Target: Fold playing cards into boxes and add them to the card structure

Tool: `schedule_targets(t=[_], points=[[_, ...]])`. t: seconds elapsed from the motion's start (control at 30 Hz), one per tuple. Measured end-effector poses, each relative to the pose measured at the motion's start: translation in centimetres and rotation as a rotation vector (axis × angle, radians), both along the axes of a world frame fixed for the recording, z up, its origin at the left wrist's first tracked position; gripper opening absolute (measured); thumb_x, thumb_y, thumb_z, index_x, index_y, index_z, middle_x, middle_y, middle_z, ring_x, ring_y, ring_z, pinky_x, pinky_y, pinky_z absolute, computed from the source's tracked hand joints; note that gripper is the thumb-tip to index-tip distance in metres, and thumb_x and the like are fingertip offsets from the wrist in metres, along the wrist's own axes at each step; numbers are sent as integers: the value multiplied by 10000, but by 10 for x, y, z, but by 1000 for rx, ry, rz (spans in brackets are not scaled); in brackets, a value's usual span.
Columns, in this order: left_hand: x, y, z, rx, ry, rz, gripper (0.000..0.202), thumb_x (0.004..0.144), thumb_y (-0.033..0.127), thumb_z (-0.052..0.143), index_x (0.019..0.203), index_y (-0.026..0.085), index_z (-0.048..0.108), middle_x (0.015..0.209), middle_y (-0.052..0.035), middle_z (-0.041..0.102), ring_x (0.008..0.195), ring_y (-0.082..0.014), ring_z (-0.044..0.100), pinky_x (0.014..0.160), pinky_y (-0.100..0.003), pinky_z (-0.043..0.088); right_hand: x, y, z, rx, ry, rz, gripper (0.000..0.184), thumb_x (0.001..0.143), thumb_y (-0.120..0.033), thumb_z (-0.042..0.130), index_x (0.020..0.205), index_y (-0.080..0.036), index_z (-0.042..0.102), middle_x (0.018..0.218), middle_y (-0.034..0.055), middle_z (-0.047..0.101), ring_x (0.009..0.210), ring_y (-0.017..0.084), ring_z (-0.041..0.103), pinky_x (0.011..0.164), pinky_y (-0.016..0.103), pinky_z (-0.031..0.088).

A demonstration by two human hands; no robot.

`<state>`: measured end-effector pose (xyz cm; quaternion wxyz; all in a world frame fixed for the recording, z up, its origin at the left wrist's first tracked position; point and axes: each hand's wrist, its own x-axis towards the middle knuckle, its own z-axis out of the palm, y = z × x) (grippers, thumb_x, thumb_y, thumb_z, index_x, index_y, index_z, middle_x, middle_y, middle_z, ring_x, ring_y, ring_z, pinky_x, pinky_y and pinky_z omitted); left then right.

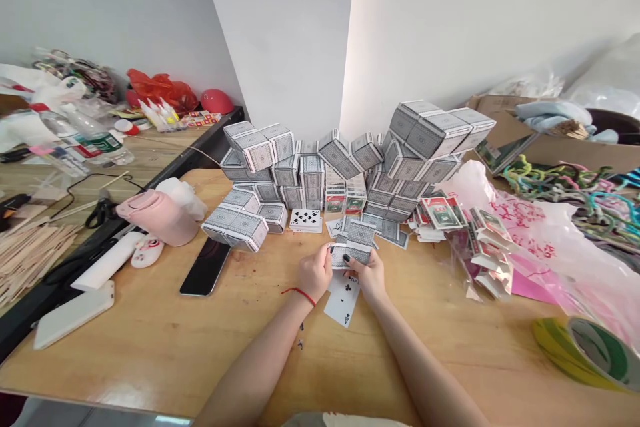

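A cardboard box [560, 147] at the right is holding pale cloth. Both hands — left [314, 271], right [371, 278] — are closing their fingers around one folded card block [351, 254] above the table [200, 340]; one ace [342, 298] is lying beneath them, one phone [205, 266] lying well left.

Bare table [165, 347] near; card cubes [310, 173] wall off the back.

A wooden table [165, 340] carried stacked card boxes [345, 167] at frame centre, a black phone [205, 267] and pink pouch [157, 213] left, tape rolls [590, 350] lower right, an ace card [343, 300] near the middle
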<state>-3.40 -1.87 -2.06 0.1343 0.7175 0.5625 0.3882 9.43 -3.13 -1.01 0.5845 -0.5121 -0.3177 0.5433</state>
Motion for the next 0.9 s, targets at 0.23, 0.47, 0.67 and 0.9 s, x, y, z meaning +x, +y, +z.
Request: schedule_targets(t=[0.23,0.47,0.67,0.9], points=[[-14,13,5,-65,-386,229,295,868,334,314,730,173,519,603,-26,542,555,-135,509,526,-228,379,12,-8,-2,52,-339,194,381,638,-410,637,905,-197,468,785,36,618,621,170,580,554,301,472],[-16,16,9,-325,-708,136,293,836,429,368,937,176,476,501,50,468,363,-94,441,381,-200,353,4,-22,0,145,-1109,297,576,470,-252,768,1007,-220,562,991,75,551,927,269,479,775,376,392],[-12,13,10,-367,-791,28,361,815,447,407,1048,171,420,498,51,511,346,-88,464,354,-184,376,4,-19,-4,37,-1173,288,420,456,-298,762,822,-202,580,835,56,552,842,261,489,718,360,382],[-13,15,8,-359,-786,79,353,823,430,406,1056,165,411,493,47,511,328,-84,441,325,-181,354,13,-14,2,16,-703,154,203,740,-378,480,748,-186,547,677,36,597,642,189,570,589,286,431]])
